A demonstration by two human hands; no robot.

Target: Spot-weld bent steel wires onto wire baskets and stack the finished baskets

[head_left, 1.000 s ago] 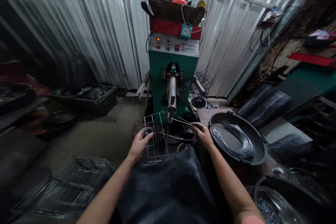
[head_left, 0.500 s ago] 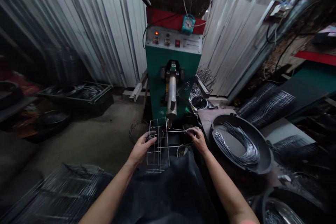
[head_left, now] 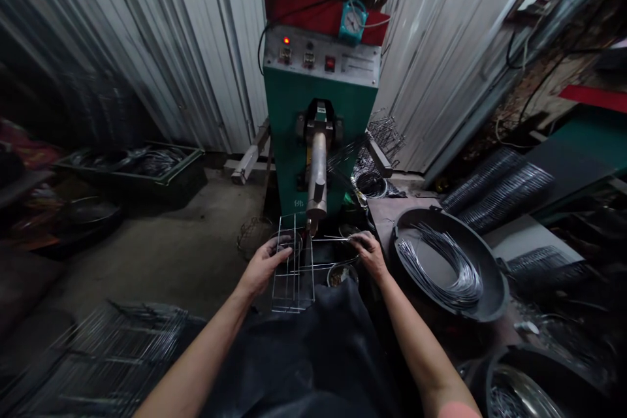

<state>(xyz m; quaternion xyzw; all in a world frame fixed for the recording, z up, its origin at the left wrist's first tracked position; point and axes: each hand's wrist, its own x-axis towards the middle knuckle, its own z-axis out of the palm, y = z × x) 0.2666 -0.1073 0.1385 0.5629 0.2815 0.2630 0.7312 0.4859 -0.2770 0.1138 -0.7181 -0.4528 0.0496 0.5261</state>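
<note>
My left hand (head_left: 263, 266) grips the left side of a small wire frame (head_left: 292, 269) standing upright over my dark apron (head_left: 313, 353). My right hand (head_left: 368, 253) pinches a thin wire rod (head_left: 333, 240) that lies level and reaches left to the frame's top. Both hands sit just below the steel electrode arm (head_left: 317, 176) of a green welding machine (head_left: 321, 114), whose tip hangs right above the frame.
A dark round pan (head_left: 482, 300) holding several curved wires lies to the right. A small bowl (head_left: 341, 272) sits by my right wrist. Stacked wire grids (head_left: 98, 359) lie at lower left, a green crate (head_left: 142, 173) of parts at far left. Corrugated metal walls stand behind.
The view has tilted down and drawn closer to the machine. The wire frame has shifted slightly right under the electrode tip, and my right hand has brought the rod level against it.
</note>
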